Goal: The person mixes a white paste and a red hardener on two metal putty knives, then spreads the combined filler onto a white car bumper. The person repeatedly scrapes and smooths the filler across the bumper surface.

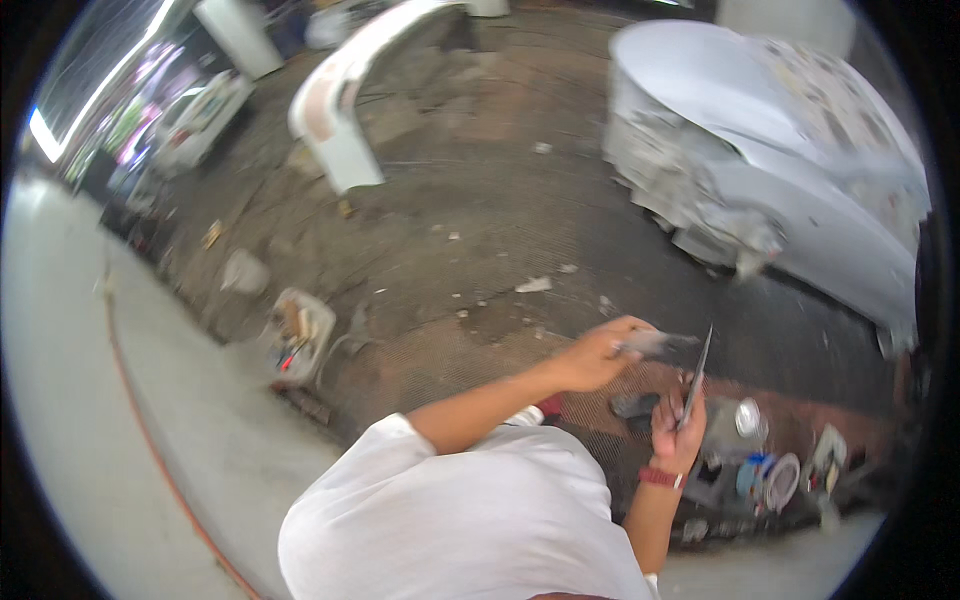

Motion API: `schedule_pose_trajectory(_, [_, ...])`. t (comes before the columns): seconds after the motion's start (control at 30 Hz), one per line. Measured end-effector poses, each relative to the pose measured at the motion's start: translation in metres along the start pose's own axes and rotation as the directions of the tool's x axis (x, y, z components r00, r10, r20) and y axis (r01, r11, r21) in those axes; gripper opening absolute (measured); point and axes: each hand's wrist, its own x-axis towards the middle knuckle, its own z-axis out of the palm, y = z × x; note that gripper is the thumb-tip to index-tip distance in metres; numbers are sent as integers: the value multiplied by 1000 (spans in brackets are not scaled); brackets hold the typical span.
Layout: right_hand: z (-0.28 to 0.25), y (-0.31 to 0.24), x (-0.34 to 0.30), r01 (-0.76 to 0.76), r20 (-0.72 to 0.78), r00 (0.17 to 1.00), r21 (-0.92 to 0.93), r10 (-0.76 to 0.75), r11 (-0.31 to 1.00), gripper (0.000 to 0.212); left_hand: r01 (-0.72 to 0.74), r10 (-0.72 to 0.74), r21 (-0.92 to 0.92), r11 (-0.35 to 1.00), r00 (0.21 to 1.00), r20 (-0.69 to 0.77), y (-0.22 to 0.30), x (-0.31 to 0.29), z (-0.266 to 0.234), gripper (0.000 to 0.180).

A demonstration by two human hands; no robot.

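Over a grimy workshop floor (480,220), saw a silver, partly masked car (830,215) at right and a white bumper (350,165) farther left. Had the left hand (598,358) clasped on a blurred grey flat tool (655,343), the right hand (672,432) around a thin blade (699,370), tip upward, just beside that tool
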Motion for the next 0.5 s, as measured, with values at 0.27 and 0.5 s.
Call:
schedule_pose_trajectory(0.27, [9,5,-8,307,171,917,-880,-361,362,34,395,-314,-120,911,851,421,-16,-7,21,36])
schedule_pose_trajectory(0.5, [-48,-39,-22,437,-172,747,-601,-642,669,22,528,-439,-335,780,844,309,-14,0,5,34])
